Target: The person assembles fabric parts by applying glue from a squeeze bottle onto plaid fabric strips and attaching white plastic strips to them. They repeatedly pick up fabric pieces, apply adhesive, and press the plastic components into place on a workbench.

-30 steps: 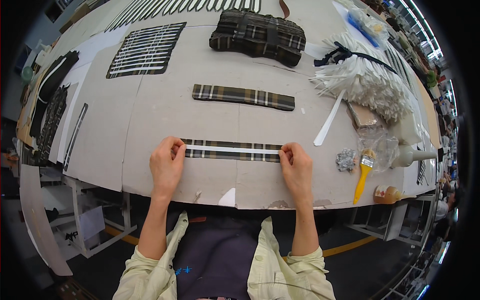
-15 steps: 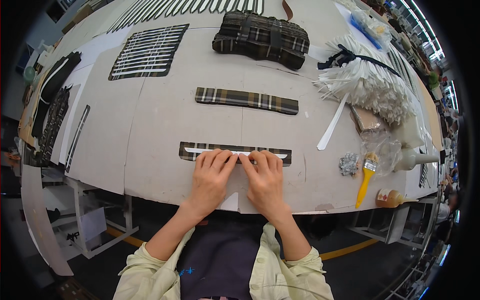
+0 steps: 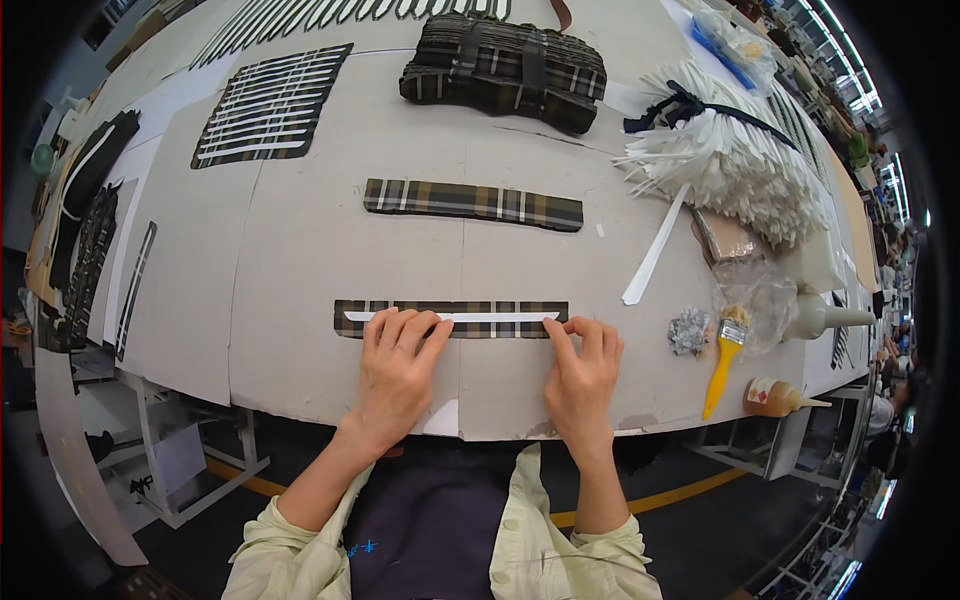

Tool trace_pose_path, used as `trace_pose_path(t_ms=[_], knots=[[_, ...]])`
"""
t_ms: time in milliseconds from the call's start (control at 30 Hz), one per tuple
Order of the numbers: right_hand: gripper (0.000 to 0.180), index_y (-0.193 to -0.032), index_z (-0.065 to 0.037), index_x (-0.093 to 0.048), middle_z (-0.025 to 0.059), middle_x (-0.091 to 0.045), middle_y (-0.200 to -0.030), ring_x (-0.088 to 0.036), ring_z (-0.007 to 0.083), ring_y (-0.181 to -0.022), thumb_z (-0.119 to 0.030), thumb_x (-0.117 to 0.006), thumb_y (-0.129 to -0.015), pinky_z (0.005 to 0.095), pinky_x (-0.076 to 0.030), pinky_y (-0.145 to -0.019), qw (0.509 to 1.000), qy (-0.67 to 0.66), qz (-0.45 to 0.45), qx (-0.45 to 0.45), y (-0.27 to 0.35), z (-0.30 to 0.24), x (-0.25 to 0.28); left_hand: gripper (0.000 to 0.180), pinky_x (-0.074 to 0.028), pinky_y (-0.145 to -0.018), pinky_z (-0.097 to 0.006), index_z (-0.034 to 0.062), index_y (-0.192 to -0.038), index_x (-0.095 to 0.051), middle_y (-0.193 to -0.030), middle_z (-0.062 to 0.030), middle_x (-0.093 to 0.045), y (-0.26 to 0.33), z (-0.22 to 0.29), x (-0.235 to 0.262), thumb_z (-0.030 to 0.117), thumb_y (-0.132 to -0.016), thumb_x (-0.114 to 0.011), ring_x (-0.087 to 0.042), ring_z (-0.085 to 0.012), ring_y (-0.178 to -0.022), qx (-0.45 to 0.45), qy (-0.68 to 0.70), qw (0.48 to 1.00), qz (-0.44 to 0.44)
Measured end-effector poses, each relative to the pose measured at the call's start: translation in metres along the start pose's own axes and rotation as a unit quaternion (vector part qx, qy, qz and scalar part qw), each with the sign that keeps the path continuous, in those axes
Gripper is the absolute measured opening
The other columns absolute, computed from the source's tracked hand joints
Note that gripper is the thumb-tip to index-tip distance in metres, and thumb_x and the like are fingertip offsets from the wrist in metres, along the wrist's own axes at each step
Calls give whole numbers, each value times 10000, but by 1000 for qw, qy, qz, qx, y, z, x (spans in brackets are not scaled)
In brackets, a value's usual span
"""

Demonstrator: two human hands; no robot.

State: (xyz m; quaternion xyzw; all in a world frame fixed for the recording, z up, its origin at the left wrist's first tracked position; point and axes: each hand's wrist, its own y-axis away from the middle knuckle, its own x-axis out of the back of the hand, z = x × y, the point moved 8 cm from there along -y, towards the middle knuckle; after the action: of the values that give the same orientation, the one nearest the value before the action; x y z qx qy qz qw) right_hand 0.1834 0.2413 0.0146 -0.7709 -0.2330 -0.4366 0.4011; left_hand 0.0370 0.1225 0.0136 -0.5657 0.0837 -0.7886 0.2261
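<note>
The left hand (image 3: 400, 368) and right hand (image 3: 583, 372) rest with fingers loosely parted, clamped on nothing, over the broad grey tabletop (image 3: 310, 255). Well beyond them, at twelve o'clock, sits a dark plaid fabric bundle (image 3: 505, 78). Just ahead lies a long brown-and-black plaid fabric strip (image 3: 480, 330), bearing a narrow white strip (image 3: 495, 317); the right thumb touches its three-o'clock end.
</note>
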Motion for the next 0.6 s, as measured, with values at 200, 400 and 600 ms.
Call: trace_pose_path(t_ms=[200, 400, 600], knots=[[484, -1125, -17, -660, 108, -576, -1090, -529, 314, -1042, 113, -598, -663, 437, -407, -888, 1000, -22, -9, 14, -7, -16, -10, 387, -416, -986, -468, 4, -1099, -665, -1091, -84, -605, -1, -3, 3, -85, -725, -627, -570, -266, -1041, 4, 13, 1000, 8], [450, -1123, 12, -646, 121, -567, -1103, -530, 318, -1031, 95, -604, -683, 438, -407, -860, 1000, -17, 17, -20, 3, 4, -4, 293, -431, -951, -453, -8, -1053, -679, -1051, -94, -617, 15, -20, 25, -35, -770, -608, -575, -291, -1029, 43, -6, 998, 53], [452, -1142, -24, -649, 112, -569, -1083, -540, 301, -1002, 76, -612, -703, 430, -414, -844, 999, -10, 19, -30, 9, 11, -2, 405, -439, -910, -437, -11, -1101, -662, -1085, -112, -612, -29, 22, -1, -64, -701, -626, -576, -308, -1032, -23, 84, 996, 11]])
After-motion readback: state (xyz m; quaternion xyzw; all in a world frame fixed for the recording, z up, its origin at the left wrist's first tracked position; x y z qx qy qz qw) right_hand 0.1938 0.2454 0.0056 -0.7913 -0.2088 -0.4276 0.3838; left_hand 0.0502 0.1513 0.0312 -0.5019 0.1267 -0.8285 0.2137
